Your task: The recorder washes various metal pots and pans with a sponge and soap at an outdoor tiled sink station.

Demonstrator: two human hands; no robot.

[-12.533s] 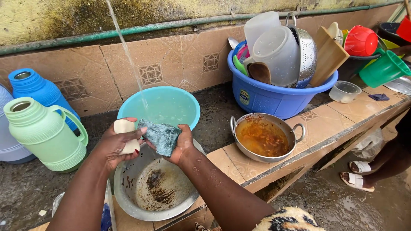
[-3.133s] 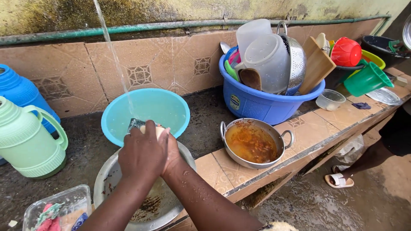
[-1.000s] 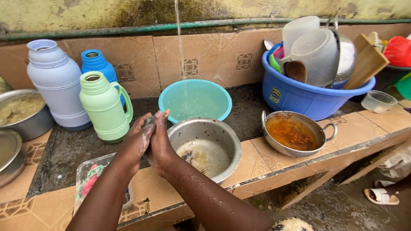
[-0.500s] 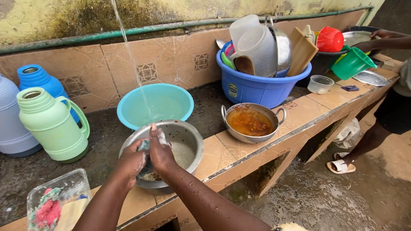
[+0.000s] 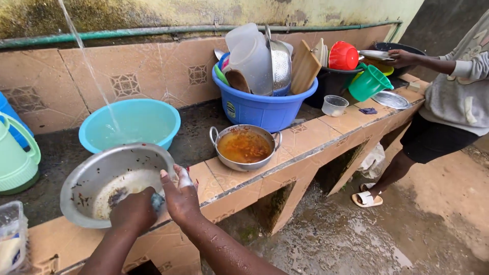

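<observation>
- Reaching up from the bottom edge in the head view, both forearms meet at the near rim of a tilted steel bowl (image 5: 114,181) on the tiled worktop (image 5: 305,137).
- Left hand (image 5: 133,210) is curled, fingers closed over a blue-green sponge (image 5: 157,201) peeking out at its 3 o'clock.
- Right hand (image 5: 179,196) presses against that sponge, fingers bent; a pale soap piece (image 5: 184,178) shows at its 12 o'clock.
- Turquoise basin (image 5: 130,124) sits at the bowl's 12 o'clock, catching a thin water stream (image 5: 89,66).
</observation>
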